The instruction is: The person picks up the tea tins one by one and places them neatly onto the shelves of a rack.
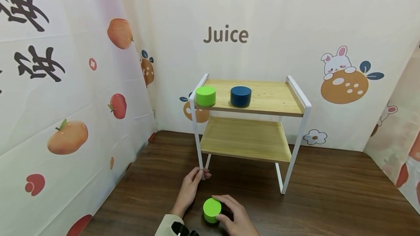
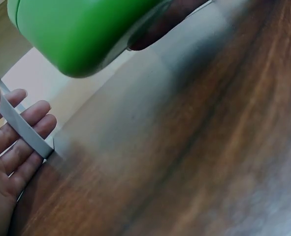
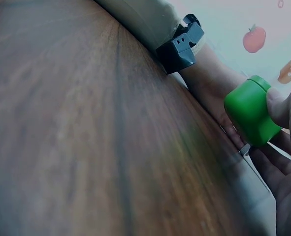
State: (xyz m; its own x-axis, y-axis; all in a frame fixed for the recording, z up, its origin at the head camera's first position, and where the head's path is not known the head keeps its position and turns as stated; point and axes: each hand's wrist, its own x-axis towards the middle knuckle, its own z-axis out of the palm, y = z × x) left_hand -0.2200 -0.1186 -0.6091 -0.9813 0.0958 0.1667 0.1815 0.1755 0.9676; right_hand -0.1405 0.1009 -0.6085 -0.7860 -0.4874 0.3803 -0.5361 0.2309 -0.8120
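My right hand (image 1: 237, 215) holds a round, lidded bright green tin (image 1: 212, 210) between thumb and fingers, close over the table near its front. In the right wrist view the thumb presses on the tin (image 3: 252, 110), with fingers behind and beneath it. My left hand (image 1: 191, 187) grips the foot of the white front-left leg (image 1: 198, 145) of a small two-tier shelf, the thumb on one side and the fingers behind. The left wrist view has the leg (image 2: 24, 127) crossing that hand's fingers. A second green tin (image 1: 205, 96) and a dark blue tin (image 1: 241, 96) sit on the upper board.
The shelf's upper board (image 1: 265, 94) and lower board (image 1: 246, 137) are light wood in a white frame. It stands on a dark wood table (image 1: 328, 192). A fruit-printed cloth (image 1: 279, 17) hangs behind and at both sides. A black device (image 3: 179, 48) is strapped on the left wrist.
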